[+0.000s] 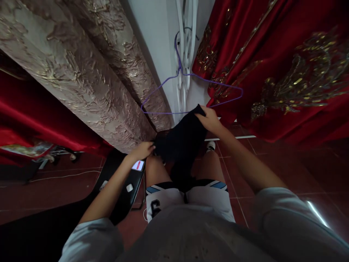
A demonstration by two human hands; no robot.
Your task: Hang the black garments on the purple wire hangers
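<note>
A dark, nearly black garment is stretched between my two hands above my knees; its exact kind does not show. My left hand pinches its lower left edge. Higher up and to the right, my right hand grips the garment's upper corner, thumb on the near side. Just behind that corner, a purple wire clothes hanger hangs by its hook with its bar bare. The garment overlaps part of the hanger's bottom bar in view, and I cannot tell whether they touch.
White hangers hang against the wall. Rolled beige textured fabric leans at the left, and red sequined drapes hang at the right. On a black bench lie a phone and a small white case. The floor is red tile.
</note>
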